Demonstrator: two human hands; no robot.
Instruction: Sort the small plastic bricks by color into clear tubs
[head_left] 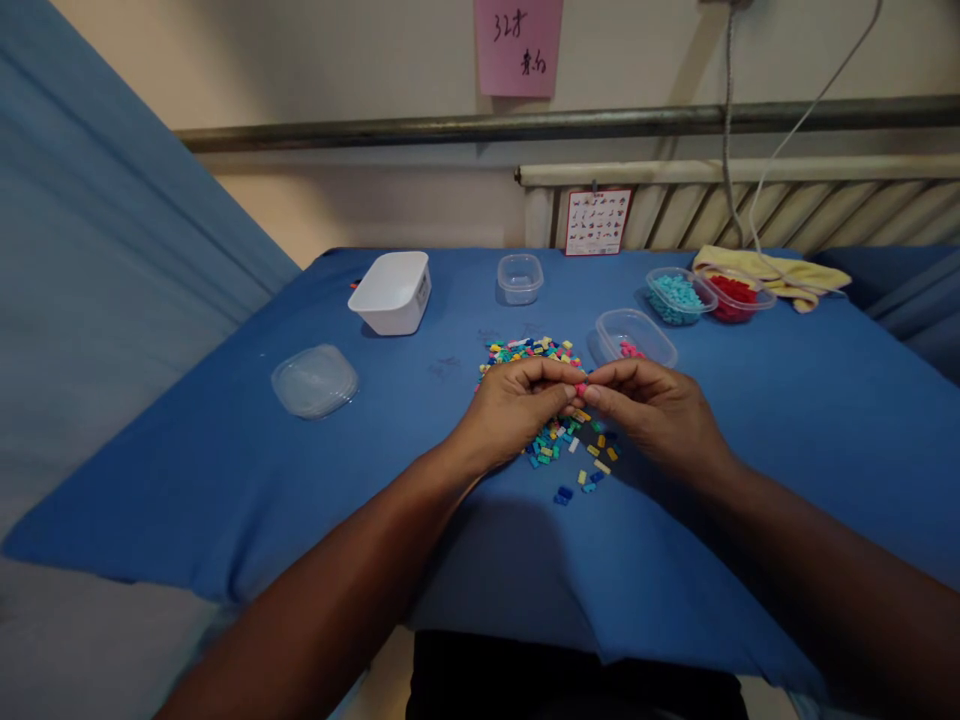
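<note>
My left hand (517, 405) and my right hand (656, 410) meet at the fingertips above a loose pile of small coloured toy bricks (551, 440). Pinched between both thumbs and forefingers is a small pink brick (581, 389), mostly covered by the fingers; whether it is one piece or two joined I cannot tell. Just behind my right hand stands a clear plastic tub (652, 338) with a few pink bricks (631, 350) in it. Part of the pile is hidden under my left hand.
Farther right are a tub of turquoise bricks (677, 296) and a tub of red bricks (733, 297), beside a yellow cloth (787, 268). A clear tub (520, 279), a white box (392, 293) and stacked clear lids (314, 382) stand behind and left on the blue cloth (225, 430).
</note>
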